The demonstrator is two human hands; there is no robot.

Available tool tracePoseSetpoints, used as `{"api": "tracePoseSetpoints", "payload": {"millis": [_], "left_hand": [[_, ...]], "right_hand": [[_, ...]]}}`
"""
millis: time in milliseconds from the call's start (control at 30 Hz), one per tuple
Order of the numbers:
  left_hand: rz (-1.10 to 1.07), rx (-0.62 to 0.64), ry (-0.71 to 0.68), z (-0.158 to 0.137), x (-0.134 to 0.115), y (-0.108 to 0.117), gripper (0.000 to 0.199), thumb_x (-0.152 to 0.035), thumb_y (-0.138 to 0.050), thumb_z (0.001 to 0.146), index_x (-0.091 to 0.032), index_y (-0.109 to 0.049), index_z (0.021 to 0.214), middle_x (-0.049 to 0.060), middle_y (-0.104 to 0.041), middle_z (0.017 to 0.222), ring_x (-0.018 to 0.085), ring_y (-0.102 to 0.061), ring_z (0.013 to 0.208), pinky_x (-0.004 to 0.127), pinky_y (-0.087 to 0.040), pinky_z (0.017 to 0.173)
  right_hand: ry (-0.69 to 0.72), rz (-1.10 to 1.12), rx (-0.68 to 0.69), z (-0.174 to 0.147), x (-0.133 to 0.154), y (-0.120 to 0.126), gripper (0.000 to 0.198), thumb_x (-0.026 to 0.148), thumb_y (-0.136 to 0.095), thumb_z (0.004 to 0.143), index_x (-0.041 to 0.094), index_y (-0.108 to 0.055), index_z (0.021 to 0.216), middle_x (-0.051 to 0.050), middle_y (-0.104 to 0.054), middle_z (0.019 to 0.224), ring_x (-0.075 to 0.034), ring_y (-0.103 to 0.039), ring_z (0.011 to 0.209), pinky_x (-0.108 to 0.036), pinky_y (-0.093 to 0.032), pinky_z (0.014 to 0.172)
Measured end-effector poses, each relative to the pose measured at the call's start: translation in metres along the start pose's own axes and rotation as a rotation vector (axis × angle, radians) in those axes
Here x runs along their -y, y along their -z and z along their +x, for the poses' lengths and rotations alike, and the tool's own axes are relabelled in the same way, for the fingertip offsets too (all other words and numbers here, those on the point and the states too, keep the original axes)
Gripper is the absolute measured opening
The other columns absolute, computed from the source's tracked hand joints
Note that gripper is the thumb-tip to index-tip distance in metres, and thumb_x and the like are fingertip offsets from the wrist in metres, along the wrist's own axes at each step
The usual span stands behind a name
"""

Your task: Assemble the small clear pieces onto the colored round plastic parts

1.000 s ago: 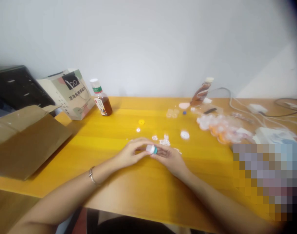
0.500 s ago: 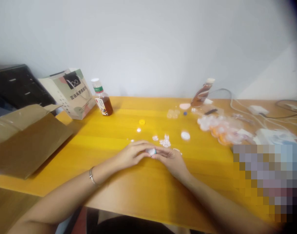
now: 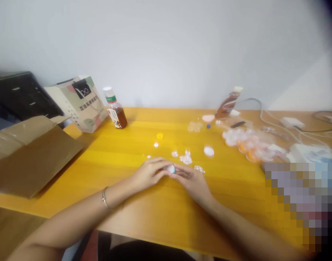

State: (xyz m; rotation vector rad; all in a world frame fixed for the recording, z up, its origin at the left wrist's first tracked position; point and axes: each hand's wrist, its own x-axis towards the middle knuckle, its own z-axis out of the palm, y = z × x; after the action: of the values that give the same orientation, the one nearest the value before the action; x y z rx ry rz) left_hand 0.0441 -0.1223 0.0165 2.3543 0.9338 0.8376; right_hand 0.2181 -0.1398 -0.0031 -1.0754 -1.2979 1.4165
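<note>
Between my two hands is a small round white piece with a blue-green edge (image 3: 170, 169); its exact kind is too blurred to tell. My left hand (image 3: 151, 174) grips its left side, fingers over the top and thumb below. From the right, my right hand (image 3: 191, 178) pinches the blue-green side. Just beyond the fingers lie white cut-out pieces with holes (image 3: 186, 158) and a similar flat piece (image 3: 199, 169). Farther off are a yellow disc (image 3: 159, 136), a small white disc (image 3: 156, 144) and a larger white round piece (image 3: 208, 151).
An open cardboard box (image 3: 32, 159) and a paper bag (image 3: 86, 105) stand on the left. One drink bottle (image 3: 118, 116) is at back left, another (image 3: 228, 105) leans at back right. Clear and orange plastic pieces (image 3: 247, 143), cables and a white adapter (image 3: 291, 122) lie on the right.
The view has shifted very slightly. Both hands keep hold of the small round piece, and a little more of its blue-green edge shows.
</note>
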Motion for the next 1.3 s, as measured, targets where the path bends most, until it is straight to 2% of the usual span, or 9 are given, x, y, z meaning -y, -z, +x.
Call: {"api": "tracePoseSetpoints", "payload": {"millis": [300,533,833,967,1067,1133,1167,1233,1300], "left_hand": [[0.032,-0.022,0.032,-0.001,-0.002,-0.005,0.028,-0.027,-0.046,0.084,-0.019,-0.054,0.110,0.006,-0.061,0.091,0.014,-0.055,0.079,0.028,-0.045,0.074],[-0.066,0.018,0.020,0.000,-0.002,0.002,0.026,-0.026,-0.051,0.080,-0.017,-0.056,0.104,0.006,-0.060,0.099,0.015,-0.055,0.088,0.028,-0.043,0.080],[-0.072,0.201,0.042,-0.001,0.000,0.013,0.026,-0.032,-0.056,0.077,-0.016,-0.059,0.097,0.005,-0.063,0.089,0.014,-0.056,0.078,0.025,-0.043,0.071],[0.038,0.219,-0.008,-0.004,0.003,0.009,0.021,-0.026,-0.055,0.076,-0.016,-0.058,0.094,0.005,-0.062,0.086,0.013,-0.056,0.076,0.024,-0.043,0.070],[0.182,0.214,-0.030,-0.007,0.004,0.004,0.023,-0.024,-0.053,0.077,-0.016,-0.057,0.098,0.006,-0.061,0.091,0.015,-0.055,0.080,0.026,-0.044,0.073],[0.250,0.226,-0.045,-0.009,0.003,0.002,0.026,-0.027,-0.052,0.079,-0.017,-0.055,0.103,0.007,-0.059,0.095,0.016,-0.055,0.082,0.027,-0.044,0.074],[0.262,0.233,-0.057,-0.010,0.002,0.002,0.029,-0.030,-0.051,0.080,-0.018,-0.053,0.106,0.007,-0.059,0.096,0.017,-0.055,0.084,0.027,-0.044,0.074],[0.257,0.235,-0.076,-0.010,0.000,0.003,0.036,-0.039,-0.051,0.079,-0.019,-0.051,0.109,0.007,-0.059,0.098,0.017,-0.055,0.086,0.028,-0.044,0.076],[0.256,0.207,-0.076,-0.008,-0.001,0.006,0.043,-0.047,-0.051,0.077,-0.019,-0.051,0.110,0.007,-0.059,0.101,0.018,-0.055,0.089,0.029,-0.043,0.079]], "right_hand": [[0.014,0.020,-0.024,0.001,-0.005,0.000,0.028,0.025,-0.068,0.062,0.023,-0.062,0.090,0.000,-0.069,0.086,-0.017,-0.064,0.083,-0.035,-0.047,0.085],[-0.048,0.091,0.101,0.002,-0.005,0.003,0.045,0.026,-0.069,0.063,0.024,-0.045,0.102,0.000,-0.066,0.082,-0.015,-0.063,0.079,-0.034,-0.045,0.084],[-0.140,0.059,0.243,0.000,-0.004,0.006,0.040,0.029,-0.067,0.064,0.024,-0.039,0.092,0.002,-0.065,0.077,-0.014,-0.063,0.077,-0.031,-0.046,0.077],[-0.130,-0.142,0.188,0.003,0.007,0.012,0.033,0.038,-0.064,0.065,0.022,-0.046,0.087,0.003,-0.062,0.062,-0.014,-0.061,0.060,-0.028,-0.048,0.062],[0.000,-0.383,-0.075,0.012,0.023,0.034,0.029,0.048,-0.053,0.072,0.019,-0.052,0.078,0.003,-0.055,0.052,-0.010,-0.051,0.044,-0.023,-0.041,0.047],[0.101,-0.562,-0.273,0.017,0.034,0.053,0.031,0.049,-0.050,0.073,0.018,-0.052,0.071,0.003,-0.051,0.050,-0.009,-0.047,0.042,-0.022,-0.037,0.045],[0.121,-0.666,-0.312,0.019,0.038,0.063,0.031,0.049,-0.049,0.074,0.018,-0.051,0.068,0.003,-0.050,0.051,-0.009,-0.046,0.044,-0.022,-0.036,0.046],[0.103,-0.870,-0.315,0.021,0.043,0.076,0.032,0.050,-0.051,0.072,0.019,-0.052,0.070,0.002,-0.053,0.056,-0.011,-0.049,0.049,-0.023,-0.036,0.048],[0.018,-0.984,-0.211,0.019,0.042,0.083,0.036,0.053,-0.054,0.068,0.019,-0.051,0.079,0.001,-0.055,0.060,-0.014,-0.052,0.053,-0.024,-0.037,0.049]]}}
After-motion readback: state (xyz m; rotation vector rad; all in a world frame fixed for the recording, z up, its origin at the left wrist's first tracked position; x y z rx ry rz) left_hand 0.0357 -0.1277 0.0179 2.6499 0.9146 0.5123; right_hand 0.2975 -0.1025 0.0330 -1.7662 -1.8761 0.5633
